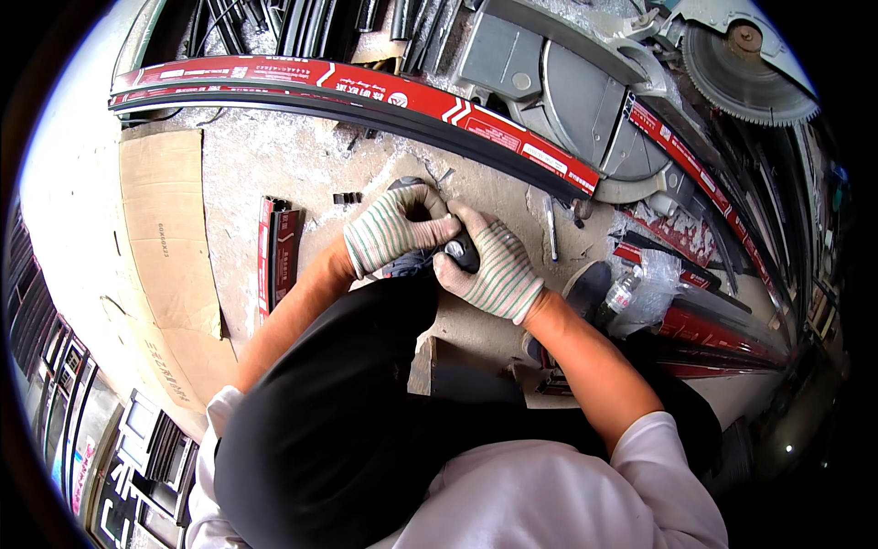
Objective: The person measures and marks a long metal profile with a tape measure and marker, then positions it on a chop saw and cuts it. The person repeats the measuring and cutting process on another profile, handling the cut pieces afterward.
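Observation:
Both my hands wear white knit gloves with green stripes and meet over the floor in front of my knee. My right hand (494, 265) is closed round a small black rounded object (465, 251) with a pale round patch; its kind is not clear. Beside it my left hand (393, 227) has its thumb and fingertips pinched together, touching my right fingers. Whatever lies in that pinch is too small or hidden to make out. A dark shoe (410, 265) shows partly under my left hand. A short black piece (347, 198) lies just left of that hand.
A long black profile with red film (384, 96) crosses the floor ahead. Beyond it stands a miter saw (585, 101) with a bare toothed blade (745, 78). Cardboard (169, 229) and short red-black profiles (276, 252) lie left; a plastic bottle (622, 291) and a marker-like stick (551, 229) are right.

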